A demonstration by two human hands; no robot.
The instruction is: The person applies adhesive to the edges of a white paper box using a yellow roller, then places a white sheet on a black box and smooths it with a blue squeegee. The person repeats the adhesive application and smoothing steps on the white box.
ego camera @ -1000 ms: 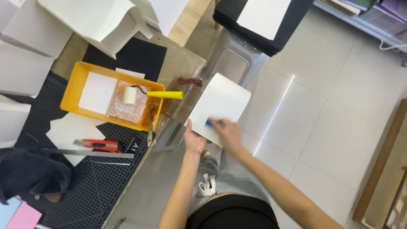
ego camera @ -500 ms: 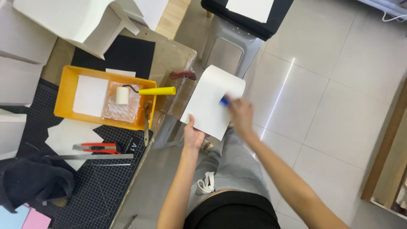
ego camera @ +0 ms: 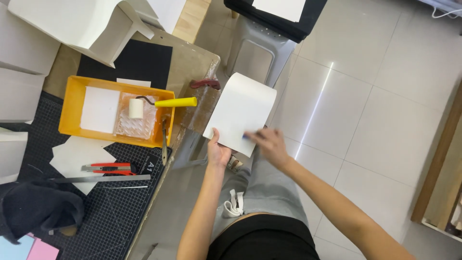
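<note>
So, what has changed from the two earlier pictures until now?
The right hand, pressing a small blue thing on the white sheet, slid from mid-sheet up to its right edge and is now back down at the lower edge. The left hand kept its hold on the sheet's lower left corner. The yellow tray, the roller and the red cutter stayed in place on the table.

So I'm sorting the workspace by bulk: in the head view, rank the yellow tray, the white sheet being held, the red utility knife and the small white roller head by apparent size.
1. Yellow tray
2. White sheet, held nearer the camera, so its true rank against the tray is unsure
3. Red utility knife
4. White roller head
</note>
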